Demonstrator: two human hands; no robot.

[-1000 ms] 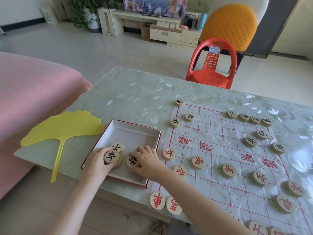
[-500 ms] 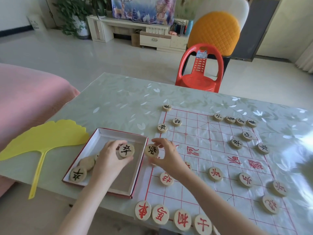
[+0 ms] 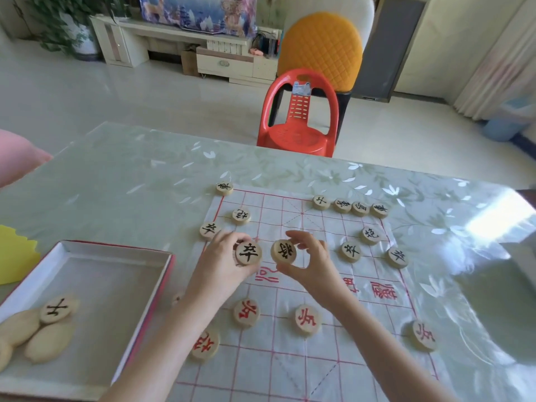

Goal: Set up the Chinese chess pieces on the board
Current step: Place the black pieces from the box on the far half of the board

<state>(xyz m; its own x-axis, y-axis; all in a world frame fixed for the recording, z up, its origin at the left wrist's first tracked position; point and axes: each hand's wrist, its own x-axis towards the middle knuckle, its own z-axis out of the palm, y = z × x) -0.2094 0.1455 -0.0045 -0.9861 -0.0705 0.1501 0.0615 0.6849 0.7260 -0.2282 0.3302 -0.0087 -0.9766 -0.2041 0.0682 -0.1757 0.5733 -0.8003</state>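
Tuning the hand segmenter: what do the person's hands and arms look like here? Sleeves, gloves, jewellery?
The left hand and right hand are bare: no gloves, rings or watch visible. The left forearm and right forearm are uncovered to the frame edge, no sleeve in view. No markings seen.

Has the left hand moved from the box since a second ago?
Yes. The left hand went right, out of the box, holding a black piece over the board.

The box runs off the frame at seven o'clock, its face-down pieces showing no characters. The yellow fan is cut at nine o'clock. The left forearm hides most of one piece. The board is cut at six o'clock.
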